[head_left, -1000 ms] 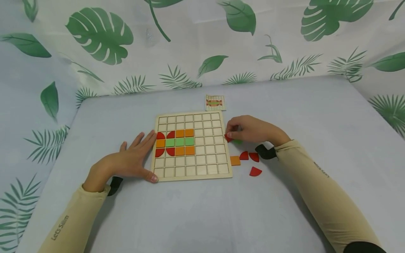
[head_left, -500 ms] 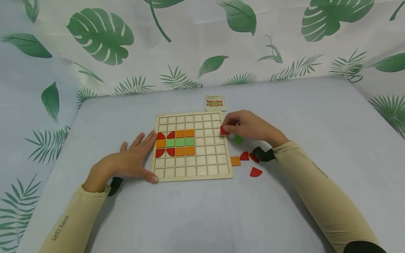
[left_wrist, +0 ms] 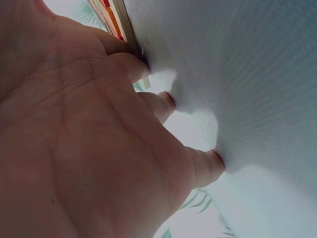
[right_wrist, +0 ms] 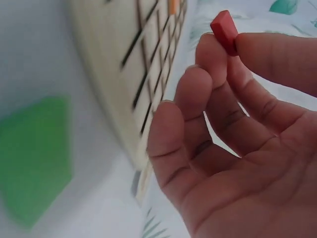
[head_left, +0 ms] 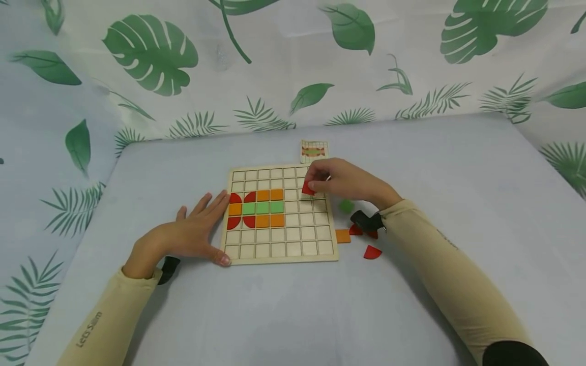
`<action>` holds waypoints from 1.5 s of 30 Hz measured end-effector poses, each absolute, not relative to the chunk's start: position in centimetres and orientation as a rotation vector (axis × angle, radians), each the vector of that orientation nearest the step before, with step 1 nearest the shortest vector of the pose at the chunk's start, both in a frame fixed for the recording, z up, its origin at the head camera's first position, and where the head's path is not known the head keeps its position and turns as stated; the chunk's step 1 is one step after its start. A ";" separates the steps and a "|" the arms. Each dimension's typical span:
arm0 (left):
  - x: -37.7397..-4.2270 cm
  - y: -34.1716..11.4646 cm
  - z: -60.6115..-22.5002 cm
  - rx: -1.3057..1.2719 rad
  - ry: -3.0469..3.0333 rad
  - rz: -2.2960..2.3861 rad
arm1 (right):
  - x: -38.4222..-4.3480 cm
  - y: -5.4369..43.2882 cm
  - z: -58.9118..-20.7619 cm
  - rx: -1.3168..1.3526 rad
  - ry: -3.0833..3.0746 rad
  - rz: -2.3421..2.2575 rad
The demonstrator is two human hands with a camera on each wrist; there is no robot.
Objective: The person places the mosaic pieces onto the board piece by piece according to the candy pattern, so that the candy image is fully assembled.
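One red piece (head_left: 306, 189) in right hand (head_left: 342, 179)

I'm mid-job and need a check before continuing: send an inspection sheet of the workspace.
Surface: pale grey-blue cloth.
Job's things: pale wooden grid board bearing red quarter-circle tiles, orange square tiles and green square tiles; small printed pattern card at its far edge.
Clutter: loose orange square, green piece and red quarter-circles right of the board, some part-hidden.
Hands: left hand at the board's left edge, fingers spread; right hand pinches a red piece above the board.
Cables: nothing seen.
Surroundings: white leaf-printed cloth behind.
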State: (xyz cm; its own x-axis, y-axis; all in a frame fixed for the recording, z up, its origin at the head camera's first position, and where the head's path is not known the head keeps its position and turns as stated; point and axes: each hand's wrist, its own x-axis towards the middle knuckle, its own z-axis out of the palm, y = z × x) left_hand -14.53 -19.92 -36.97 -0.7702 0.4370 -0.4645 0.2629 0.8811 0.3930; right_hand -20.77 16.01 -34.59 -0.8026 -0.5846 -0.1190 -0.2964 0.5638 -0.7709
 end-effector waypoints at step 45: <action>-14.7 -19.9 -37.0 0.507 2.486 0.394 | -21.7 11.5 -36.7 -0.833 2.564 -0.984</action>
State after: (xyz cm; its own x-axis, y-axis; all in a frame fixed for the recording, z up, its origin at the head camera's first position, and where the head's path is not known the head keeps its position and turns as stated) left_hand -14.73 -19.88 -36.99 -0.7681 0.4351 -0.4698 0.2686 0.8850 0.3804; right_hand -21.66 11.48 -36.70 -0.7980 -0.6010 -0.0447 -0.4167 0.6037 -0.6796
